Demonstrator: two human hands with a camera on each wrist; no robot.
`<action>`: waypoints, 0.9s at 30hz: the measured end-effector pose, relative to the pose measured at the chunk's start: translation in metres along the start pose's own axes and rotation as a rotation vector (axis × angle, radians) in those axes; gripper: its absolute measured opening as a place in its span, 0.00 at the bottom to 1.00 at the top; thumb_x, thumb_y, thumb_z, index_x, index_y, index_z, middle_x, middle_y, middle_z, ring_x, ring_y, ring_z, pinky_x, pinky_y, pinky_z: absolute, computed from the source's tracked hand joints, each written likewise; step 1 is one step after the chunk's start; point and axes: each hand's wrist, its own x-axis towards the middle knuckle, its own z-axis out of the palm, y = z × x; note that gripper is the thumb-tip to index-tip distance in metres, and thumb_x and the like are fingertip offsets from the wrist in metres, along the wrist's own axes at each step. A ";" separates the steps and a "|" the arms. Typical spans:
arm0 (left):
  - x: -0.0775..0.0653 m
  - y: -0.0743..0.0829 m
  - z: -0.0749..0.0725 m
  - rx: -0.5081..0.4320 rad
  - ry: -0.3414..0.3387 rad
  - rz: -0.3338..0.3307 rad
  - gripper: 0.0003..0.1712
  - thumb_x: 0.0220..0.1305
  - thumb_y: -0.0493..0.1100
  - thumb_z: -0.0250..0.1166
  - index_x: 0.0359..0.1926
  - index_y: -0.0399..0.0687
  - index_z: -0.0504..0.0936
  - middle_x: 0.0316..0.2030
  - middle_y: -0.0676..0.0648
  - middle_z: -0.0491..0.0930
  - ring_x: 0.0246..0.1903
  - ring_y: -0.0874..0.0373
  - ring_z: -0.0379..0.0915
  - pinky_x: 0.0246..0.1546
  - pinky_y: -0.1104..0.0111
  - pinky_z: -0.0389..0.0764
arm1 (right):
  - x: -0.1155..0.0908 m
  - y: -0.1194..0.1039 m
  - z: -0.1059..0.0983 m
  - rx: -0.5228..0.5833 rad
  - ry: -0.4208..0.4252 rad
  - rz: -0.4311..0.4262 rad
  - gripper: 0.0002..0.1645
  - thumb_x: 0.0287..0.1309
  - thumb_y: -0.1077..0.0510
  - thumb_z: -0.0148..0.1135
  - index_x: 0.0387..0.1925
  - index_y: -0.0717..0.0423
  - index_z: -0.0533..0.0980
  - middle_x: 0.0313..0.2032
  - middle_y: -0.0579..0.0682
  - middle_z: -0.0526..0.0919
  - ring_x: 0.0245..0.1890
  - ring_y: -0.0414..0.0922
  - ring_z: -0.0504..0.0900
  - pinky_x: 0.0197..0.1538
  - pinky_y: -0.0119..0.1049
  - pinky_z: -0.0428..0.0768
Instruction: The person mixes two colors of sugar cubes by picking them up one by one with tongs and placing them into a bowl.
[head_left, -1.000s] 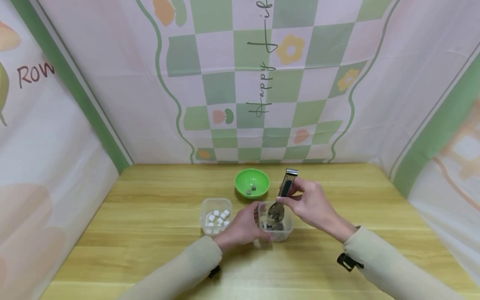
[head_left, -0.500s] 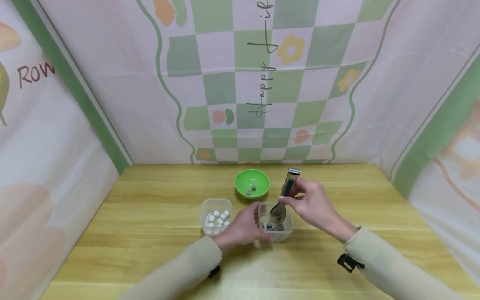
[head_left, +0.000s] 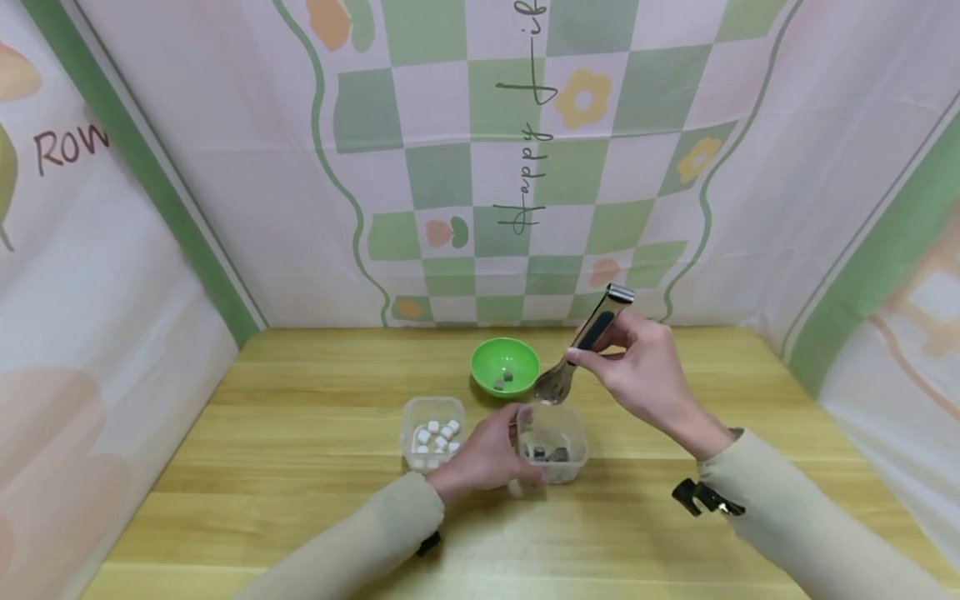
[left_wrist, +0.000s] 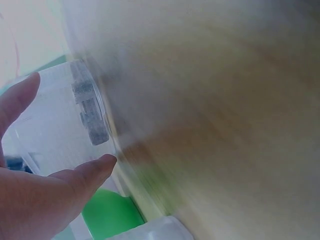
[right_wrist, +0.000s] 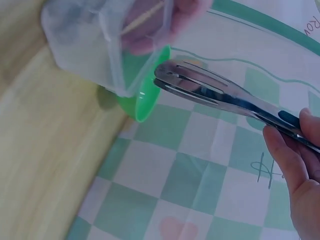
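Between thumb and fingers, my right hand (head_left: 648,375) holds metal tongs (head_left: 597,327) with dark grip inlays. Their slotted heads hang above and behind a clear plastic container (head_left: 567,425), close to the right rim of a green bowl (head_left: 483,360). In the right wrist view the tong tips (right_wrist: 167,75) stand close together; I cannot tell whether a cube is between them. Several dark grey cubes (head_left: 558,455) lie in the container. My left hand (head_left: 483,454) grips this container from its left side, thumb near the front. Two grey cubes (head_left: 507,376) sit in the bowl.
Left of my left hand stands a second clear container (head_left: 407,421) with several white cubes (head_left: 441,442). The wooden table (head_left: 315,417) ends at a patterned cloth backdrop (head_left: 442,175), with cloth on both sides too.
My right hand has lifted the tongs up out of the grey-cube container, and their heads have moved back toward the green bowl. My left hand stays on the container.
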 end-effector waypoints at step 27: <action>0.003 -0.002 -0.002 -0.016 -0.010 0.010 0.54 0.42 0.38 0.88 0.71 0.42 0.71 0.58 0.44 0.81 0.54 0.53 0.79 0.63 0.58 0.80 | 0.040 0.027 0.048 -0.034 -0.024 0.086 0.11 0.57 0.66 0.79 0.34 0.59 0.80 0.26 0.50 0.86 0.27 0.45 0.85 0.33 0.28 0.86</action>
